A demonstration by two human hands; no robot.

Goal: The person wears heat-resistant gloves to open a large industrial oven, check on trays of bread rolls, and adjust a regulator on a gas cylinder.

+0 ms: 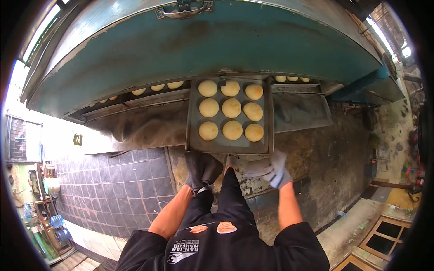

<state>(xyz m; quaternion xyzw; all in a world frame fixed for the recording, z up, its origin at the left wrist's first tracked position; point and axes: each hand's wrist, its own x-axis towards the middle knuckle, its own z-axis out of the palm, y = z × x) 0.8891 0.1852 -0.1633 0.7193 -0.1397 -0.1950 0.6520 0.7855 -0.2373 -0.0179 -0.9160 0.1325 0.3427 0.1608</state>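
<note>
A square metal baking tray (212, 143) juts out of the oven toward me, with several round pale-golden buns (231, 108) sitting in rows on it. My left hand (202, 170), in a dark glove, is closed just below the tray's front left corner. Its fingers are bunched, and what they hold is hidden. Below the front right corner is my right hand (276, 171) in a light grey glove. It is closed on what looks like a folded grey cloth (254, 169) pointing left. Whether either hand touches the tray's edge, I cannot tell.
The teal oven (217, 45) spans the far side, with a metal handle (183, 11) on top. More buns (157, 87) show in its slot at both sides. Metal shelves (300, 110) flank the tray. Below lie dark floor tiles (113, 185); a wooden window frame (384, 235) is at right.
</note>
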